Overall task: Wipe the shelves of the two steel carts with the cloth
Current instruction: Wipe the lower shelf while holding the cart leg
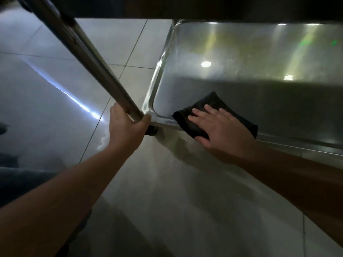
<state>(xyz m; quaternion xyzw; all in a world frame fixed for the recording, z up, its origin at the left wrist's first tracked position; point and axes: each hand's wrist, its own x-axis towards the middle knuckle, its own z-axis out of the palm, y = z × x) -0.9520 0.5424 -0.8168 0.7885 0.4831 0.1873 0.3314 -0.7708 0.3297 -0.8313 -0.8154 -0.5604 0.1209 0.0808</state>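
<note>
Left hand [128,125] at 8 o'clock of centre: fingers and thumb curled round the steel cart post [96,64], gripping it right at its lower end where it meets the shelf corner. Post runs diagonally up toward 11 o'clock. Small dark caster [152,131] just under that corner, at the hand's 3 o'clock. Tiled floor [55,86] below and left, glare streak across it.

Bottom shelf [241,71] of the cart fills the 1–3 o'clock area: steel tray with raised rim, light reflections on it, upper shelf shadowing the top edge.

Black cloth [207,104], folded, lies on the shelf's near-left corner, its lower part overlapping the near rim, at roughly 4 o'clock of centre.

Right hand [220,128] flat on the cloth, fingers straight and slightly spread, pointing toward 10 o'clock, palm pressing down; heel of the hand hangs past the rim. Second cart not in view.
</note>
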